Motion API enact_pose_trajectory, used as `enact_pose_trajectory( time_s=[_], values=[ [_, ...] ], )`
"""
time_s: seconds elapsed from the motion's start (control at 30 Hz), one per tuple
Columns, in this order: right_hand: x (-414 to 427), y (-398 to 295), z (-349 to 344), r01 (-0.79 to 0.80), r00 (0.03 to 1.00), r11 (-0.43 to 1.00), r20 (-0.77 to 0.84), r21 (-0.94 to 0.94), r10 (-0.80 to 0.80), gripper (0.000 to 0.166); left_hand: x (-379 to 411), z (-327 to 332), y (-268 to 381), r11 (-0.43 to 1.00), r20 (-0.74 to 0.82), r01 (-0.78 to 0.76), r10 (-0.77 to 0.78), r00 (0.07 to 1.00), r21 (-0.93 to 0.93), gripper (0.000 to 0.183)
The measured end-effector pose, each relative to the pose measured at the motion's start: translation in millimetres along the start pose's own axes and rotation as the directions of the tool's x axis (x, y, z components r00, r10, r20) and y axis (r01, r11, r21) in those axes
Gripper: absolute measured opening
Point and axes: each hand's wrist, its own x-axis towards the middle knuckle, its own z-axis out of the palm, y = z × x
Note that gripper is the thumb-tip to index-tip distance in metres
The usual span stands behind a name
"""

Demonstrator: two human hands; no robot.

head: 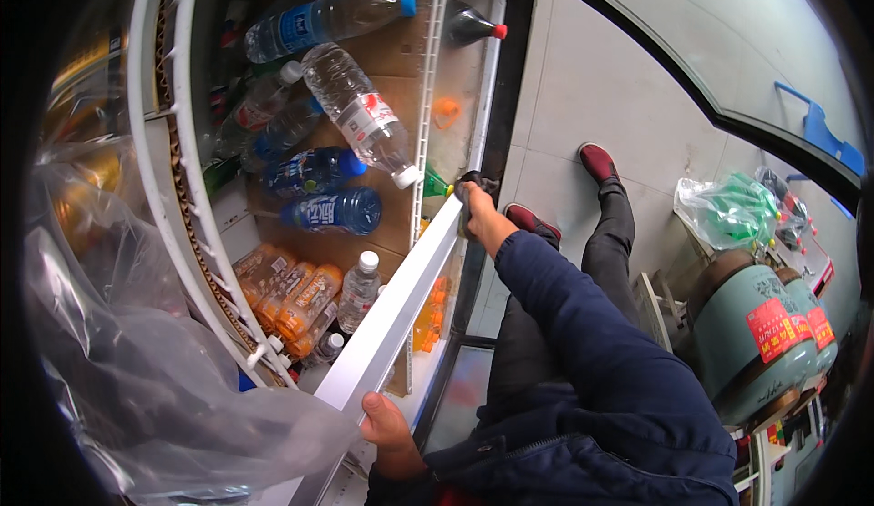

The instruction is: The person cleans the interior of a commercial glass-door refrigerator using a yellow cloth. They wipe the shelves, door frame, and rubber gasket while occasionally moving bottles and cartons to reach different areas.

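A long white metal rail [403, 294] runs diagonally across the front of a glass-door drinks cooler. My right hand [483, 216] grips a dark cloth [470, 195] against the rail's upper end. Lower down, my left hand [389, 431] holds the rail's edge, thumb showing and fingers partly hidden. Behind the rail lie a clear plastic bottle with a white cap [358, 113], a large blue-capped water bottle [328, 25], blue-labelled bottles [331, 210] and several orange drink bottles [300, 301]. A small clear bottle [360, 291] stands close to the rail.
White wire shelf racks [194, 165] and crumpled clear plastic sheeting [205, 397] are at left. The open door's black frame [696, 93] curves above the tiled floor [614, 49]. Green jars with red labels [751, 335], bagged green bottles [734, 212] and a blue plastic chair [823, 130] are at right.
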Motion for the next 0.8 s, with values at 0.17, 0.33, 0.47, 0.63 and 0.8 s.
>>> enact_pose_trajectory(
  time_s=[0.17, 0.33, 0.47, 0.63, 0.8],
  values=[
    [-238, -8, 23, 0.015, 0.993, 0.998, 0.115, -0.058, -0.008, 0.049, -10, -4, -9, 1.0, -0.038, -0.018, 0.019, 0.999, 0.02, 0.057],
    [-207, -7, 26, 0.062, 0.994, 0.982, 0.102, -0.176, -0.044, 0.057, -5, 1, -3, 0.998, -0.049, -0.007, 0.01, 0.999, 0.067, 0.058],
    [-99, 3, 13, 0.079, 0.997, 0.992, 0.011, -0.094, -0.078, 0.047, -4, 8, 9, 0.998, -0.059, 0.038, -0.034, 0.998, 0.06, 0.059],
    [5, -5, 3, 0.134, 0.968, 0.98, -0.19, -0.148, -0.161, 0.042, -2, 4, 0, 0.999, -0.03, -0.007, 0.009, 1.0, 0.048, 0.058],
    [-84, 31, -5, 0.082, 0.98, 0.985, -0.17, -0.15, -0.107, 0.06, -11, -11, -16, 0.994, -0.054, -0.023, 0.029, 0.998, 0.103, 0.056]
  ],
)
